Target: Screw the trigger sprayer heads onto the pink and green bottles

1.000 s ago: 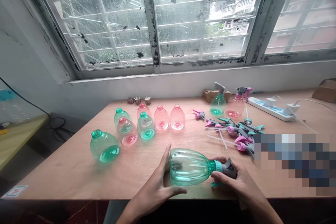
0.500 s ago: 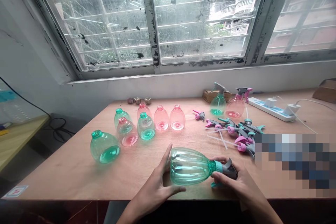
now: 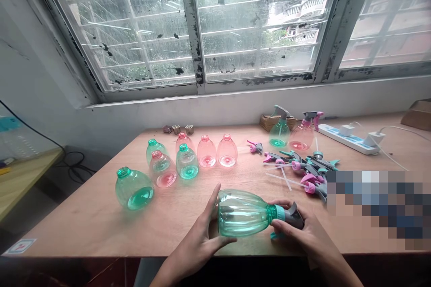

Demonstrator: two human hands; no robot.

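Observation:
A clear green spray bottle lies sideways in the air near the table's front edge, its base to the left. My left hand cups the base, thumb below and index finger above, with the other fingers partly hidden behind it. At the neck, my right hand is closed round the grey and teal spray head, which sits on the bottle's mouth. The thumb presses near the teal collar. Part of the teal trigger shows beneath the right hand.
Several open green bottles and pink bottles stand at the left and centre. Loose spray heads with tubes lie in a pile to the right. Behind them are a finished green sprayer, a pink one and a power strip.
Almost nothing differs. The bottle and both hands keep the same hold and place; the view has shifted very slightly.

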